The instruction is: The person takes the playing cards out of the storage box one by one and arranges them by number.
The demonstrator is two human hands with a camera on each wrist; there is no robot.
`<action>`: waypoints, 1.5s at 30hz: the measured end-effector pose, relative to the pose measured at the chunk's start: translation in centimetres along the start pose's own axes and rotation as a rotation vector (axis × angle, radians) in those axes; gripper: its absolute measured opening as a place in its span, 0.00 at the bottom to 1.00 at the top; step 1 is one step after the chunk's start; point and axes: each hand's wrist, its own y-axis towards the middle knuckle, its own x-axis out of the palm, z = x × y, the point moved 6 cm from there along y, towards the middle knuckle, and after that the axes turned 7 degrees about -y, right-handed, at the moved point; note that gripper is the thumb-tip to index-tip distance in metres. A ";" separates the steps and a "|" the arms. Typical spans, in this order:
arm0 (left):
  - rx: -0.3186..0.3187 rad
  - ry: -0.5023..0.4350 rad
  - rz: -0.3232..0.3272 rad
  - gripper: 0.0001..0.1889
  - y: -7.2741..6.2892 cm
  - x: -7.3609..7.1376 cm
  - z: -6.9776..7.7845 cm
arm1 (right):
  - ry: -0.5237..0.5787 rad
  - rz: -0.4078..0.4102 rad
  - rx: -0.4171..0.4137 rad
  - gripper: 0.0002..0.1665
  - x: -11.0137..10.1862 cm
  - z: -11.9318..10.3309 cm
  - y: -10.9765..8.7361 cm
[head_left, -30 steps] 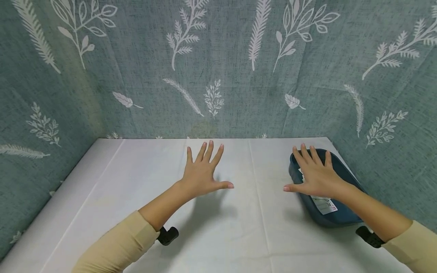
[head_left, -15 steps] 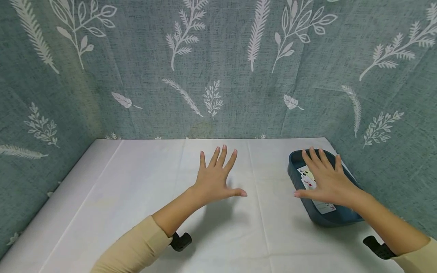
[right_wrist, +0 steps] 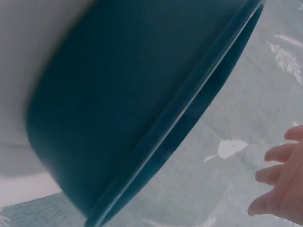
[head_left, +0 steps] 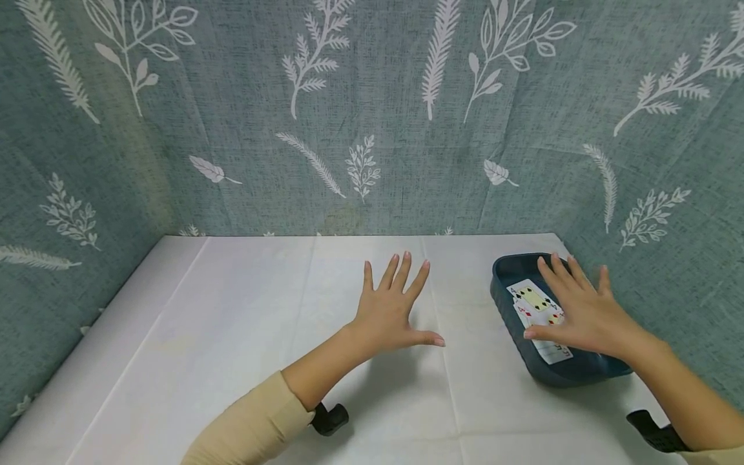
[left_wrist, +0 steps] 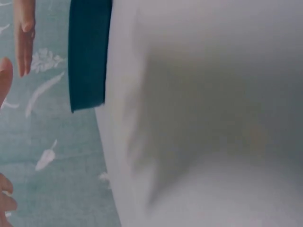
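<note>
"Left hand point(head_left: 386, 316), right hand point(head_left: 589, 316) — how's each grip?"
"Fingers spread wide, both holding nothing."
"And the cards point(head_left: 530, 298)?"
"In the blue tub point(head_left: 543, 373) — right side of the head view."

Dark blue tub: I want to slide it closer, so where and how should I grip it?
Probably the left rim of the tub, pinched from the left: its raised wall ends in a lip around the open top, and that side faces the left hand.
</note>
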 end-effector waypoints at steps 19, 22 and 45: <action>0.064 0.009 0.038 0.63 1.1 0.9 3.8 | -0.004 0.044 0.066 0.68 1.1 5.0 -2.9; 0.066 -0.014 0.034 0.63 1.3 1.3 4.3 | 0.001 0.048 0.071 0.69 1.4 5.7 -3.3; 0.023 -0.220 -0.041 0.63 3.8 4.8 7.4 | 0.269 0.042 0.097 0.63 3.6 9.1 -5.3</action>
